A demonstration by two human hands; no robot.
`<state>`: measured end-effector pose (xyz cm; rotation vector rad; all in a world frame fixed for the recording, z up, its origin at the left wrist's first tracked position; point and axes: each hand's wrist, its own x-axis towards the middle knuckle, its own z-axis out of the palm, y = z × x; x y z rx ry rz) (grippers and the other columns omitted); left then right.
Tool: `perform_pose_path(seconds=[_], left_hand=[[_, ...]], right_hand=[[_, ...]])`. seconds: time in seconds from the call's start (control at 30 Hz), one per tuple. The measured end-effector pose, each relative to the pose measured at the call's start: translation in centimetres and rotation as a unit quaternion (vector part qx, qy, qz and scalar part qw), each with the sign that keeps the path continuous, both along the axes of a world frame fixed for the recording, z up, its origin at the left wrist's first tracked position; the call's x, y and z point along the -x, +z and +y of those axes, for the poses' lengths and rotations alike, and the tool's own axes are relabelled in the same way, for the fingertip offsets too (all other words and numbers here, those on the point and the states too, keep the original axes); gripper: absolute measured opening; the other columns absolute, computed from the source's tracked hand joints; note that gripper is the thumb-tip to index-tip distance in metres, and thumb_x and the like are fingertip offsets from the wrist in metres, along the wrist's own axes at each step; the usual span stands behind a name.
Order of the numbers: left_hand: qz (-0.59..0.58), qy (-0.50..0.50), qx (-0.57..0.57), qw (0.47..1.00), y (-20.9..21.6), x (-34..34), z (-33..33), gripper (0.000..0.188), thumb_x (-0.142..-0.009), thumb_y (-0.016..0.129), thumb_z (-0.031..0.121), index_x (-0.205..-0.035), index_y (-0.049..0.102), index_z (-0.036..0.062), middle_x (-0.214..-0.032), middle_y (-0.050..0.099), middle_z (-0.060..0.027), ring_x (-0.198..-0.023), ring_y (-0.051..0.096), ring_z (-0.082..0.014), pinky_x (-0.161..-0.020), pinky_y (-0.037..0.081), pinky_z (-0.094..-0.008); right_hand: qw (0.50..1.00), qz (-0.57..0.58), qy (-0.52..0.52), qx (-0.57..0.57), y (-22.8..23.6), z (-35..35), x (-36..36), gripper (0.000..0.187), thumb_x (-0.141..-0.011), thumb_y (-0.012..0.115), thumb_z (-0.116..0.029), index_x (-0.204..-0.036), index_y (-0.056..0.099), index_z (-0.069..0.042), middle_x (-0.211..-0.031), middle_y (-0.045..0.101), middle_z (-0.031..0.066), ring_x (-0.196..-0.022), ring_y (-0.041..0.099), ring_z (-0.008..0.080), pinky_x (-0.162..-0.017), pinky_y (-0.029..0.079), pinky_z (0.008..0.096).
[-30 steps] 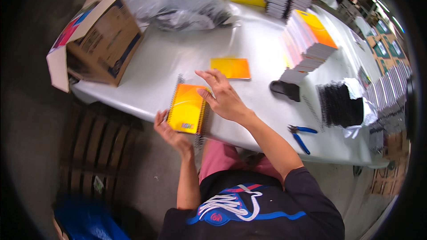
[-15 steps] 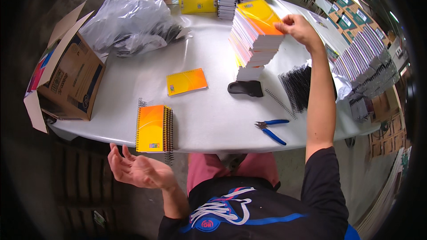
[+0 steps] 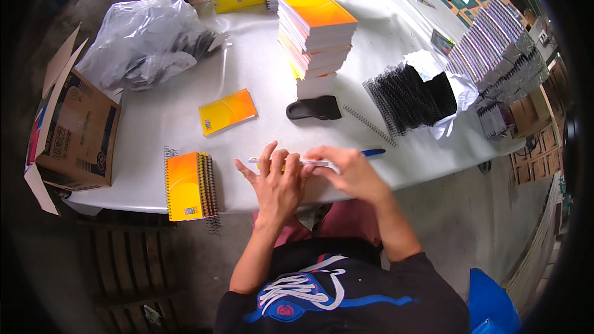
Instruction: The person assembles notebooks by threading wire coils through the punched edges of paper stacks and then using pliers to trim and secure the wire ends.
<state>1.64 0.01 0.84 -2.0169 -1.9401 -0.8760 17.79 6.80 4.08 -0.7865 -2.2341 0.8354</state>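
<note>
At the near edge of the table, my two hands hold a small notebook (image 3: pixel 319 163) between them, seen almost edge-on with white page edges and a bit of yellow. My left hand (image 3: pixel 275 182) grips it with fingers bent over it, the outer ones spread. The fingers of my right hand (image 3: pixel 351 172) close on its right end. One blue handle of the cutting pliers (image 3: pixel 373 153) sticks out beyond my right hand; the rest is hidden. A pile of coil-bound yellow-orange notebooks (image 3: pixel 185 185) lies to the left. A single one (image 3: pixel 228 112) lies flat farther back.
A tall stack of yellow-orange notebooks (image 3: pixel 317 31) stands mid-table, with a black moulded piece (image 3: pixel 314 109) before it. Right of that are a loose wire coil (image 3: pixel 369 125) and many black coils (image 3: pixel 411 102). A cardboard box (image 3: pixel 80 130) and plastic bag (image 3: pixel 148 40) sit left.
My right hand has come from the top of the tall stack to the near table edge. My left hand has moved right to meet it, and both now hold a notebook. The view has shifted.
</note>
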Motion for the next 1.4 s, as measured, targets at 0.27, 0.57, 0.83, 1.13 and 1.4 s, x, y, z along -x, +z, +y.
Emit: perform_pose_path(seconds=[0.27,0.57,0.83,1.13,1.4], left_hand=[[-0.045,0.018,-0.077,0.996,-0.3,-1.5,2.4,0.056,-0.064,0.072,0.061,-0.081,0.054,0.0102,-0.097,0.048,-0.0084,-0.108,0.044,-0.0290,-0.096,0.021,-0.0590],[-0.031,0.112,-0.132,0.984,-1.6,-1.1,2.0,0.049,-0.056,0.074,0.056,-0.078,0.056,0.0165,-0.092,0.051,-0.0008,-0.099,0.045,-0.0223,-0.089,0.024,-0.0538],[-0.023,0.103,-0.130,0.986,-0.9,-1.4,1.7,0.044,-0.055,0.075,0.054,-0.071,0.055,0.0182,-0.087,0.051,0.0018,-0.097,0.044,-0.0228,-0.084,0.024,-0.0477],[-0.038,0.106,-0.114,0.987,-1.1,-1.4,1.5,0.042,-0.053,0.073,0.052,-0.071,0.058,0.0174,-0.086,0.051,0.0015,-0.099,0.045,-0.0220,-0.085,0.024,-0.0545],[-0.024,0.102,-0.130,0.986,-0.5,-1.4,1.4,0.044,-0.054,0.076,0.053,-0.069,0.054,0.0181,-0.085,0.048,0.0014,-0.095,0.043,-0.0228,-0.082,0.025,-0.0469]], right_hand=[[0.955,-0.167,-0.240,-0.051,-3.8,9.5,-5.4,0.037,-0.083,0.061,-0.009,-0.119,0.055,-0.008,-0.097,0.059,0.0158,-0.089,0.058,0.0322,-0.081,0.047,0.0389],[0.996,0.011,-0.055,0.074,3.5,2.2,-3.0,0.025,-0.086,0.058,-0.003,-0.109,0.067,-0.008,-0.083,0.054,0.0074,-0.072,0.052,0.0165,-0.067,0.043,0.0265],[0.990,0.034,-0.032,0.135,1.1,0.9,-2.7,0.020,-0.086,0.062,-0.006,-0.104,0.070,-0.008,-0.079,0.056,0.0045,-0.068,0.051,0.0125,-0.063,0.043,0.0254],[0.991,0.001,0.026,0.132,1.7,0.7,-2.0,0.022,-0.084,0.060,0.001,-0.103,0.069,-0.006,-0.082,0.057,0.0044,-0.071,0.052,0.0126,-0.064,0.042,0.0252],[0.989,-0.033,0.070,0.124,1.8,1.4,-2.1,0.021,-0.087,0.058,-0.005,-0.106,0.067,-0.007,-0.079,0.057,0.0074,-0.065,0.053,0.0137,-0.060,0.043,0.0289]])
